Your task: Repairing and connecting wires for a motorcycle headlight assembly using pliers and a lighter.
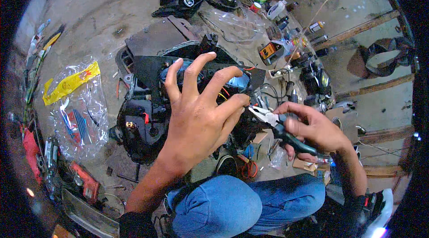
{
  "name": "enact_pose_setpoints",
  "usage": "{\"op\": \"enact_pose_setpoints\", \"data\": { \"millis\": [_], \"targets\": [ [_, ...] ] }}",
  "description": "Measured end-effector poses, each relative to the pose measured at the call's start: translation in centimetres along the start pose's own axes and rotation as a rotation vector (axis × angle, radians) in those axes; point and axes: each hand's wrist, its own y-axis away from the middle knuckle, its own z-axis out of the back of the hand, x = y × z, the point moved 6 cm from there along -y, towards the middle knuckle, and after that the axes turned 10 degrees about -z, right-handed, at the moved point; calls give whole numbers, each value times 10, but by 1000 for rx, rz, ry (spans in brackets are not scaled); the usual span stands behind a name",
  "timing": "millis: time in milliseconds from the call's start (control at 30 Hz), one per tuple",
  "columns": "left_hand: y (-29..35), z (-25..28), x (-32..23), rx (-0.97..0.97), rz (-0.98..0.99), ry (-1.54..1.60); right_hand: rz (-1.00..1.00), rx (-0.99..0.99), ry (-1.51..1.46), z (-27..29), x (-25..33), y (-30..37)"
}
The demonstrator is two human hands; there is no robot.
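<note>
My right hand (313,126) is wrapped round a pair of pliers (286,133) with dark handles. The bare metal jaws point left and reach the fingertips of my left hand (199,108). That hand has its index finger and thumb pinched together at the jaws; whatever lies between them is too small to make out. Its other fingers spread over a dark panel (147,70) with blue shiny parts (241,81). Thin orange and yellow wires (225,92) show under the index finger. Below the panel sits a black plastic housing (140,126), partly hidden by my left hand.
A clear plastic bag (82,112) with a yellow strip lies at the left, above an orange-red power tool (89,184). Black lamp parts (183,1) are at the back. Bottles and a box (269,53) line the right wall. Red-handled scissors (249,169) lie near my knees.
</note>
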Motion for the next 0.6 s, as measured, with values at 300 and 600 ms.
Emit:
{"op": "enact_pose_setpoints", "data": {
  "millis": [300,600],
  "targets": [
    [3,-2,0,13,9,-14,83,-80,105,0,-8,-4],
    [0,-3,-1,0,0,-7,47,7,100,14,-24,-9]
  ]
}}
